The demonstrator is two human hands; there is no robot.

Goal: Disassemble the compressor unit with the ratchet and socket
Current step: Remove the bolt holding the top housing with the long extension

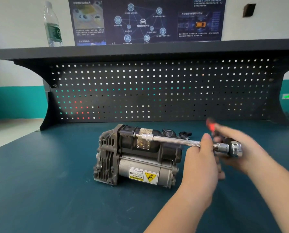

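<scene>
A dark teal workbench top [56, 190] with a black perforated back panel [157, 91] fills the view, and near its middle lies the compressor unit [137, 157], a grey cast-metal and black-bodied assembly with a silver motor cylinder bearing a yellow warning label, its long axis running left to right. A long chrome extension bar [175, 140] lies nearly level across the unit's upper black body, pointing left; its small chrome socket [147, 137] sits on a fastener there. The bar's right end enters the chrome ratchet head [231, 148], whose red-tipped handle is blurred. The left hand [201, 158] pinches the knurled part of the bar, steadying it. The right hand [238, 143] is curled around the ratchet, further right, though blur hides the fingers' detail. So the fastener lies left of both hands, and turning would swing the handle about the bar's axis.
</scene>
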